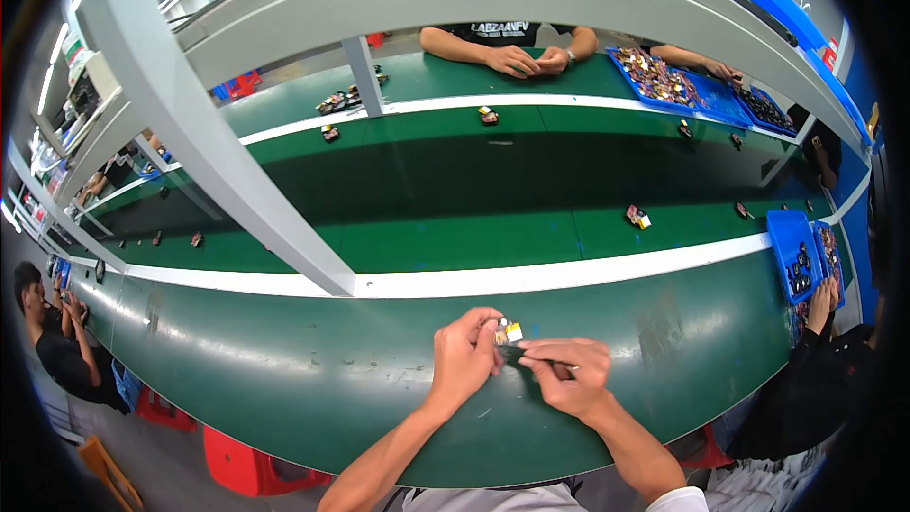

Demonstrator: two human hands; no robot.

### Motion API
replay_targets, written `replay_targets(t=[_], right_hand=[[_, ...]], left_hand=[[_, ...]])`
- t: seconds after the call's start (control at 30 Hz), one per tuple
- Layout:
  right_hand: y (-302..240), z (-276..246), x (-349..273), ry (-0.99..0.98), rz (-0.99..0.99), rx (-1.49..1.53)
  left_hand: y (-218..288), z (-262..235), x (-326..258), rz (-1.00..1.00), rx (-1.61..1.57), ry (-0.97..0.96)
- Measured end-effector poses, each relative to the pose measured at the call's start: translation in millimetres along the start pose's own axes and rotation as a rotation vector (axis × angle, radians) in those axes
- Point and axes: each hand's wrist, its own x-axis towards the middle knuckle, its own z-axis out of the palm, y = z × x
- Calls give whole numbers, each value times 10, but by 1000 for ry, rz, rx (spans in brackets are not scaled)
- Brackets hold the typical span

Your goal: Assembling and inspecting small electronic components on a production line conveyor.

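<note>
Head view: the left hand (464, 356) pinches a small yellow-and-silver component (509, 332) just above the green workbench (313, 370), while the right hand (567, 374) grips a thin dark tool (519, 353) at its underside. A slipping tool could flick the tiny, boxy part onto the conveyor belt (455, 180).

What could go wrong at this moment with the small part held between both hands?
The small yellow-and-dark part is pinched only at the fingertips of the left hand, above the green bench; it might slip out. The right hand works a thin tool against it, so a slip could jab a finger.
</note>
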Motion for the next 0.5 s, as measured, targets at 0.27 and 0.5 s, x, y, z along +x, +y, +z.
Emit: replay_targets(t=[0.27, 0.5], right_hand=[[-85, 46, 49, 70, 18, 14], [-17, 28, -34, 22, 52, -65]], left_hand=[[-291, -491, 1420, 577, 746, 478], [257, -510, 754, 485, 1040, 427]])
